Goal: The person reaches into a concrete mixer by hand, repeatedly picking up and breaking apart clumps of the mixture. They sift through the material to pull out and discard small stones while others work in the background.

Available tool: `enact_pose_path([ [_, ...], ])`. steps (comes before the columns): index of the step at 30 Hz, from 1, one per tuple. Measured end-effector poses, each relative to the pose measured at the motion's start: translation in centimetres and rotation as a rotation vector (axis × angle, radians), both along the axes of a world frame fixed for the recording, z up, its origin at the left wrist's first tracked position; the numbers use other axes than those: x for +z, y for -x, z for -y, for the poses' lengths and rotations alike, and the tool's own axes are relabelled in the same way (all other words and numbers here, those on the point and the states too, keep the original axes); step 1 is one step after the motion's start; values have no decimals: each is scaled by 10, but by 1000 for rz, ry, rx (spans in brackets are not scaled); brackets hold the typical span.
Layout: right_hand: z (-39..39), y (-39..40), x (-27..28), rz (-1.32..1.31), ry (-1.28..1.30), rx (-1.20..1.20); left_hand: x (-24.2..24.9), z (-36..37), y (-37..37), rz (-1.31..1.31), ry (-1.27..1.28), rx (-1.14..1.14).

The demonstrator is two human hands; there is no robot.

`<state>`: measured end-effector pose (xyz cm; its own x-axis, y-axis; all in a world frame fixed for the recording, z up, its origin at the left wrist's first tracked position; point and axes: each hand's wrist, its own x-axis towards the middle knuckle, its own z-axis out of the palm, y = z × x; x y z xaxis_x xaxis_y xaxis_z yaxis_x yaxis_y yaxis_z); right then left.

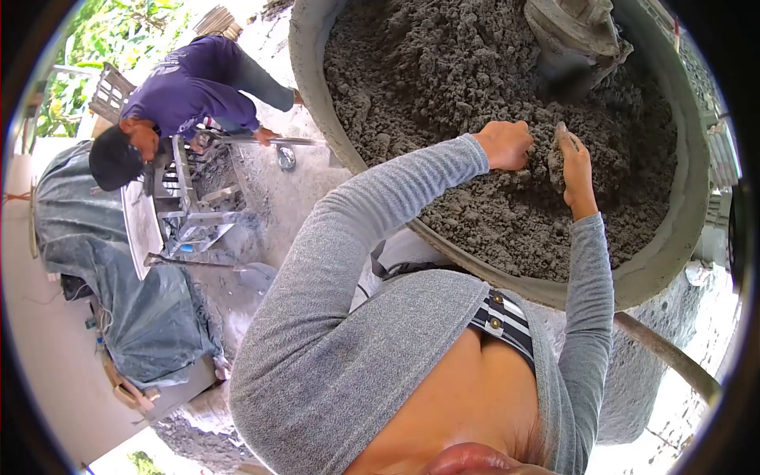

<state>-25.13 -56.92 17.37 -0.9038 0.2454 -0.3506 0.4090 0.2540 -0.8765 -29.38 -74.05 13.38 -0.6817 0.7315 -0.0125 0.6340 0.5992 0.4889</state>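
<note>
A wide round drum (317,87) holds coarse, crumbly grey mix (451,87). My left hand (507,145) is over the mix, its fingers curled closed; whatever they hold, if anything, is hidden. Just to its right, my right hand (577,170) is upright, dusted grey, its fingers curved against a small lump of grey mix (557,165). The lump lies between the two hands. Behind them, a caked mixer part (578,32) reaches down into the mix.
At the upper left, a person in a purple top (178,87) bends over a wooden frame (184,186). A dark tarp (111,261) covers something at the left. A pole (669,356) extends below the drum's right side. Greenery shows at the top left.
</note>
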Motion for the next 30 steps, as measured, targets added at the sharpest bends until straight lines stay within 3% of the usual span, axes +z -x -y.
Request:
enact_pose_path([
  [9,-11,3,-13,-71,77,39,6,2,0,66,73,-15],
  [12,-6,0,-4,-51,16,-60,8,2,3,91,100,-22],
  [14,-12,4,-9,-30,223,-145,16,5,1,86,94,-34],
  [16,-18,3,-3,-8,448,-65,14,3,2,59,119,-2],
  [19,-27,1,4,26,464,-45,27,3,2,115,228,8],
  [21,-25,-3,16,0,254,32,30,4,4,60,253,-1],
  [25,-35,-1,9,-173,-27,-57,33,13,14,-104,140,98],
  [27,-48,0,12,-213,-401,89,29,21,23,-181,27,182],
  [30,-48,-9,30,-301,-371,184,37,32,30,-221,-27,266],
])
